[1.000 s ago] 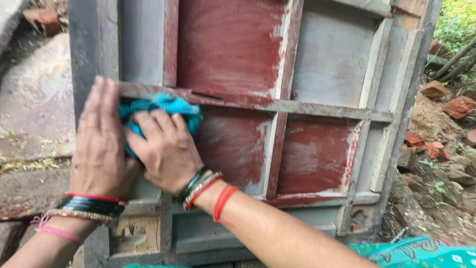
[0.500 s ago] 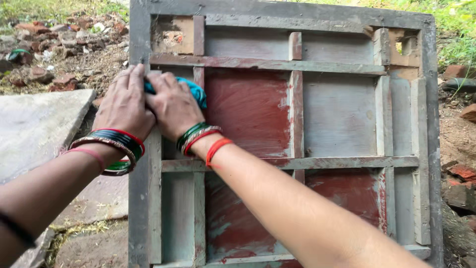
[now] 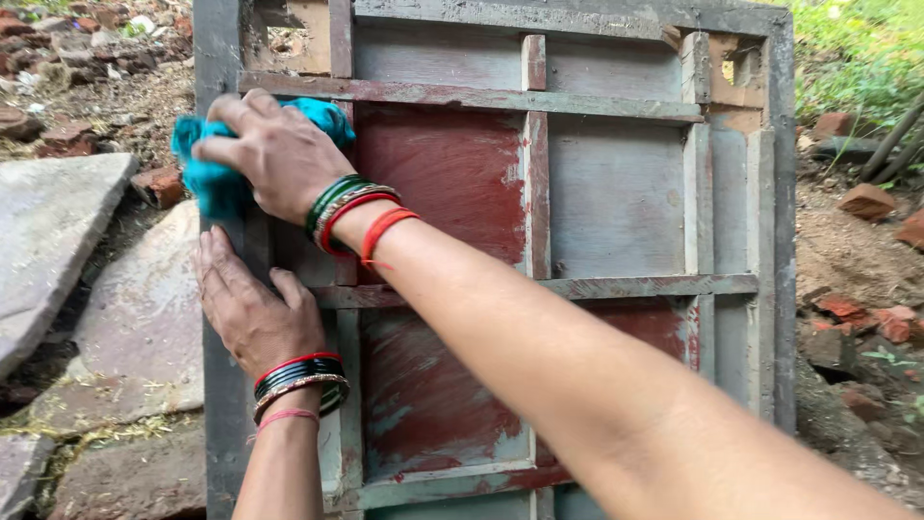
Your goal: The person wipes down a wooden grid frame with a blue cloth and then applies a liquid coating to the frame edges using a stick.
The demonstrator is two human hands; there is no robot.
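At upper left of the grey framed panel (image 3: 616, 193), our right hand (image 3: 274, 154) curls shut around the teal cloth (image 3: 207, 173), pressing it on the frame edge. Our left hand (image 3: 245, 308) lies flat and open below, holding nothing, bracing the frame. Risk: cloth snags on rough slats, or the propped panel tips if we push hard.
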